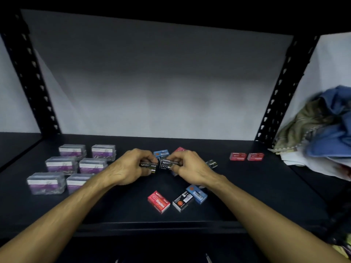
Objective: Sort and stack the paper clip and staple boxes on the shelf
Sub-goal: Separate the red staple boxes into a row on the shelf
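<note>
My left hand (131, 168) grips a black staple box (149, 166) at the middle of the black shelf (121, 209). Right beside it, my right hand (187, 166) grips a second black staple box (166, 164); the two boxes almost touch. Behind the hands lie a blue box (161, 153) and a red box (179, 149), partly hidden. Another black box (211, 163) sits just right of my right hand. Nearer the front edge lie a red staple box (158, 201), a black box (182, 201) and a blue box (197, 194). Several clear paper clip boxes (61, 165) with purple labels stand in rows at the left.
Two red staple boxes (246, 156) stand side by side at the back right. A heap of blue and olive cloth (322, 130) fills the right end. Black perforated uprights (281, 92) frame the bay, and an upper shelf hangs overhead.
</note>
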`<state>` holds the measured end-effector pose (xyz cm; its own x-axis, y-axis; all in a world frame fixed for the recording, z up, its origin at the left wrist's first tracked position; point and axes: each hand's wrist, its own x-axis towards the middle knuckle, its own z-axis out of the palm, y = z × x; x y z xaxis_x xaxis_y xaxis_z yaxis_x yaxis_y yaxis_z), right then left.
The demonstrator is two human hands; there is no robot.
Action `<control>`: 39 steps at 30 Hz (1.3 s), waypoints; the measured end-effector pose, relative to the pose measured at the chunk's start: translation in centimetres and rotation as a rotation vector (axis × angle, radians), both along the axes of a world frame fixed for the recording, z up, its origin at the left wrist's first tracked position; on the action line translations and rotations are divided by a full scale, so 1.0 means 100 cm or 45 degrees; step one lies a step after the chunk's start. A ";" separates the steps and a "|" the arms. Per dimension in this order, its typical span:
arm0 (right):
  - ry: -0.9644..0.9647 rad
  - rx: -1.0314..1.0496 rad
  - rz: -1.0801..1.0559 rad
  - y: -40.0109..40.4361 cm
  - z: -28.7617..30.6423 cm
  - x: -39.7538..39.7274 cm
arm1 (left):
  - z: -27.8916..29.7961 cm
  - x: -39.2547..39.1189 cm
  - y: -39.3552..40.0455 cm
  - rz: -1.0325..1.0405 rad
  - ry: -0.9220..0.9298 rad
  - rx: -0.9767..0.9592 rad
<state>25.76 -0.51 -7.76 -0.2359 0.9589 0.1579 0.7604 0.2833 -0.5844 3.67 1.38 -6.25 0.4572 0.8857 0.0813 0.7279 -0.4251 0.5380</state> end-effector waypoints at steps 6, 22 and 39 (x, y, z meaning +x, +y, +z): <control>-0.031 0.012 -0.112 0.002 0.020 0.047 | 0.006 0.036 0.018 -0.055 -0.020 0.016; -0.646 0.058 -0.329 0.050 0.010 0.149 | -0.005 0.162 0.070 -0.165 -0.015 0.020; -0.718 0.032 -0.171 0.059 -0.001 0.164 | -0.023 0.182 0.084 -0.231 0.083 0.091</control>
<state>42.20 5.41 -7.90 -0.1666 0.9838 0.0662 0.9826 0.1713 -0.0725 21.90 9.75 -8.54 0.6151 0.7814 0.1055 0.6684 -0.5877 0.4559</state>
